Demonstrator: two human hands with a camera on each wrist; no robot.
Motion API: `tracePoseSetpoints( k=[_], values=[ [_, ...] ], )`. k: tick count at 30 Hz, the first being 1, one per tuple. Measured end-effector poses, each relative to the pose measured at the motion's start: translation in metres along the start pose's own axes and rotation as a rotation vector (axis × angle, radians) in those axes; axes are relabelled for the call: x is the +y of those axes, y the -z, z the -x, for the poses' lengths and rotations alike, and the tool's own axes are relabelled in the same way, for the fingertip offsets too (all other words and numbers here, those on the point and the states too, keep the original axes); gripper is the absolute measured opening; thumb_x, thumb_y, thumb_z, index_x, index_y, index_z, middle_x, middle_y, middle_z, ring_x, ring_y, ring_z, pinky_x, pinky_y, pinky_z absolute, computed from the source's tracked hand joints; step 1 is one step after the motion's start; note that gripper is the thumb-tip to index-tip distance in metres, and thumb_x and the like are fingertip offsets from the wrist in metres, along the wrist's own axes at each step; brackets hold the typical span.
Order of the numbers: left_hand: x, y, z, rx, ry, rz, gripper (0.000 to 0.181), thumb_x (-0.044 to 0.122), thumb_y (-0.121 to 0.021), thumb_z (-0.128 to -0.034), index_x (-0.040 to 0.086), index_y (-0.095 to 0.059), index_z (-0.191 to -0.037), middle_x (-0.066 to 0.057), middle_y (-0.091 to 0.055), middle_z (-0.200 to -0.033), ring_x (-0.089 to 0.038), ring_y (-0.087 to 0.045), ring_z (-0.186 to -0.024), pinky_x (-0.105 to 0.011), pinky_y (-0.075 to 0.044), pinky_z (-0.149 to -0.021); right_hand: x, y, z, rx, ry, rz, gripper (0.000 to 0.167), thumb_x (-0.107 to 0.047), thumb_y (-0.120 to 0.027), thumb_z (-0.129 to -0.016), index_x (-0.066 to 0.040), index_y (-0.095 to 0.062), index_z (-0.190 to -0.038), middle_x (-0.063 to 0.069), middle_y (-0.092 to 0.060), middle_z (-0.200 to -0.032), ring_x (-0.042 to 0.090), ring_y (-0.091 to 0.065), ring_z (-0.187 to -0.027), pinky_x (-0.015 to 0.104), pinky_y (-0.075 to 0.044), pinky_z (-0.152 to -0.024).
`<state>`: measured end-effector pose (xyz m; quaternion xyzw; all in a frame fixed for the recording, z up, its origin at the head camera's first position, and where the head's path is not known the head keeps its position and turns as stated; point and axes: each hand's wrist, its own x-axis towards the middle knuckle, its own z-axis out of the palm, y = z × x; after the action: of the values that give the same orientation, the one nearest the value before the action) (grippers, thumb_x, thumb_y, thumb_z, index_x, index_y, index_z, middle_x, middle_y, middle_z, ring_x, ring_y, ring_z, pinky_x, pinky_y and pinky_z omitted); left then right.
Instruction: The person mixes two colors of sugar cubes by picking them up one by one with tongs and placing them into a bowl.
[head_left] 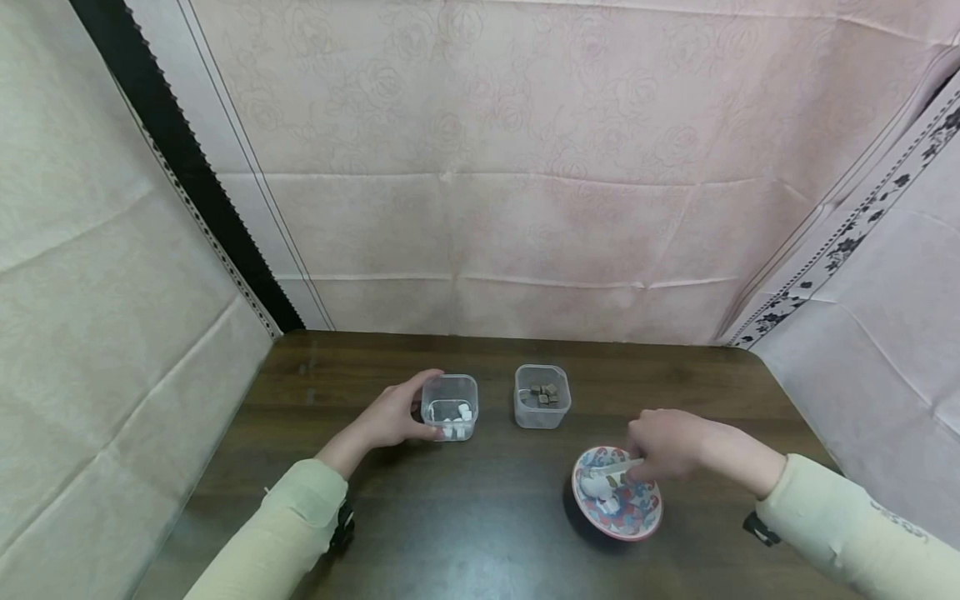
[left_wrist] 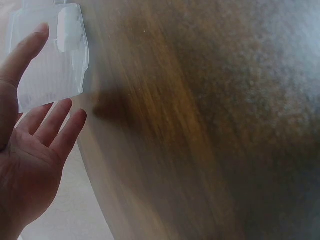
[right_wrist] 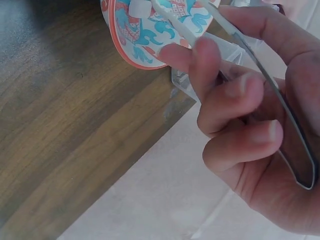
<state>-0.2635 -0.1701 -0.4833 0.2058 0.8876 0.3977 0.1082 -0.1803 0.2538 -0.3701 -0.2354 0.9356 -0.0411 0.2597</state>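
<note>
My left hand holds a clear plastic container on the table, thumb at its near side and fingers at its far side. White cubes lie inside it. In the left wrist view the thumb lies along the container. My right hand grips small metal tongs with white tips, pointing down into a patterned bowl with a red rim. White pieces sit in this bowl. In the right wrist view one white cube shows beside the tips; whether they pinch anything is cut off there.
A second clear container with several brown-grey cubes stands to the right of the first, near the back of the dark wooden table. Pale patterned cloth hangs behind the table and on both sides.
</note>
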Motion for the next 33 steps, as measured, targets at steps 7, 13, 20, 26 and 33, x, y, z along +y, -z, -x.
tracePoseSetpoints(
  k=[7, 13, 20, 26, 33],
  values=[
    [0.001, 0.000, 0.001, 0.004, 0.012, -0.001, 0.098, 0.023, -0.095, -0.0834, 0.017, -0.040, -0.164, -0.016, -0.053, -0.157, -0.039, -0.056, -0.139, -0.058, -0.049, -0.112, -0.003, 0.000, 0.004, 0.017, 0.011, 0.025, 0.037, -0.033, -0.083, -0.089, -0.025, -0.061, -0.060, -0.016, -0.043, -0.051, 0.004, -0.032, -0.049, 0.024, -0.021, -0.049],
    [0.000, -0.001, 0.001, 0.004, 0.007, 0.014, 0.097, 0.022, -0.095, -0.0835, 0.018, -0.040, -0.163, -0.015, -0.054, -0.156, -0.037, -0.057, -0.139, -0.056, -0.050, -0.112, -0.002, 0.003, 0.010, 0.031, 0.030, 0.037, 0.038, -0.034, -0.082, -0.089, -0.025, -0.058, -0.061, -0.016, -0.039, -0.052, 0.004, -0.029, -0.049, 0.024, -0.020, -0.050],
    [0.001, -0.001, 0.000, 0.002, 0.005, 0.017, 0.097, 0.021, -0.094, -0.0840, 0.017, -0.040, -0.164, -0.015, -0.054, -0.156, -0.037, -0.057, -0.138, -0.055, -0.050, -0.112, -0.001, 0.016, 0.017, 0.033, 0.069, 0.015, 0.040, -0.036, -0.079, -0.090, -0.027, -0.055, -0.059, -0.019, -0.034, -0.053, 0.003, -0.028, -0.052, 0.024, -0.020, -0.049],
    [0.001, 0.000, 0.001, 0.007, -0.004, 0.017, 0.097, 0.020, -0.094, -0.0841, 0.015, -0.040, -0.164, -0.015, -0.055, -0.155, -0.038, -0.057, -0.138, -0.058, -0.050, -0.112, -0.009, 0.036, 0.017, 0.083, 0.157, -0.026, 0.033, -0.034, -0.077, -0.093, -0.028, -0.063, -0.063, -0.021, -0.037, -0.054, 0.000, -0.031, -0.049, 0.022, -0.022, -0.047],
    [0.003, -0.001, 0.002, 0.015, 0.010, 0.019, 0.096, 0.021, -0.094, -0.0843, 0.017, -0.040, -0.164, -0.014, -0.057, -0.153, -0.038, -0.058, -0.136, -0.060, -0.048, -0.113, -0.030, 0.060, -0.001, 0.149, 0.215, -0.006, 0.030, -0.037, -0.078, -0.094, -0.028, -0.065, -0.069, -0.019, -0.042, -0.056, -0.001, -0.035, -0.050, 0.022, -0.025, -0.047]
  ],
)
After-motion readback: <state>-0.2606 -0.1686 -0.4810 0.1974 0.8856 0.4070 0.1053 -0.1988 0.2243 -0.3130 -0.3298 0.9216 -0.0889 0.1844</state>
